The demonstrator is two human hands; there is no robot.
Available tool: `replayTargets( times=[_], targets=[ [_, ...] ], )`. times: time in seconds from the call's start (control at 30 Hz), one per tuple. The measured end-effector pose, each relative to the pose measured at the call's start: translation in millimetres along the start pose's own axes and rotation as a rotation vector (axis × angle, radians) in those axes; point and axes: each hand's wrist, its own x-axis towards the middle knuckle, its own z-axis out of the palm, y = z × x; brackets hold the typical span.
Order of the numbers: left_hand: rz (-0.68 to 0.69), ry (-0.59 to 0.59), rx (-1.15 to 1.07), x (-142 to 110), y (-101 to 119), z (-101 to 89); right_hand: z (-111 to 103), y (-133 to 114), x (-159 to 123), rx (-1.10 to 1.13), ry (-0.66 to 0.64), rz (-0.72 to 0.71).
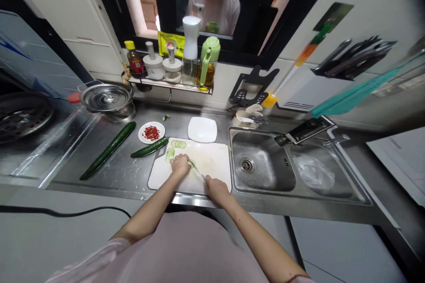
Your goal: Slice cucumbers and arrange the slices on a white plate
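My left hand (pixel 179 164) is curled over a cucumber piece (pixel 191 163) on the white cutting board (pixel 212 159), pressing it down. My right hand (pixel 217 189) is closed round the handle of a knife (pixel 199 171), whose blade meets the cucumber beside my left fingers. Several cucumber slices (pixel 178 144) lie at the board's far left part. A half cucumber (pixel 149 147) rests just off the board's left corner, and a whole long cucumber (pixel 108 150) lies farther left on the steel counter.
A small plate of chopped red chili (pixel 151 132) and a bare white square plate (pixel 202 129) sit behind the board. The sink (pixel 262 163) is right of it, a steel pot (pixel 108 101) at back left, and condiment bottles (pixel 191 51) on a rack. Another person stands behind the window.
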Motion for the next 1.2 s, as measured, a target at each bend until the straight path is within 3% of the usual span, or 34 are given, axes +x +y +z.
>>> replayTargets(
  times=[1.2],
  targets=[
    [-0.023, -0.047, -0.106, -1.1, -2.1, 3.9, 5.9, 6.5, -1.3, 0.034, 0.008, -0.004]
  ],
)
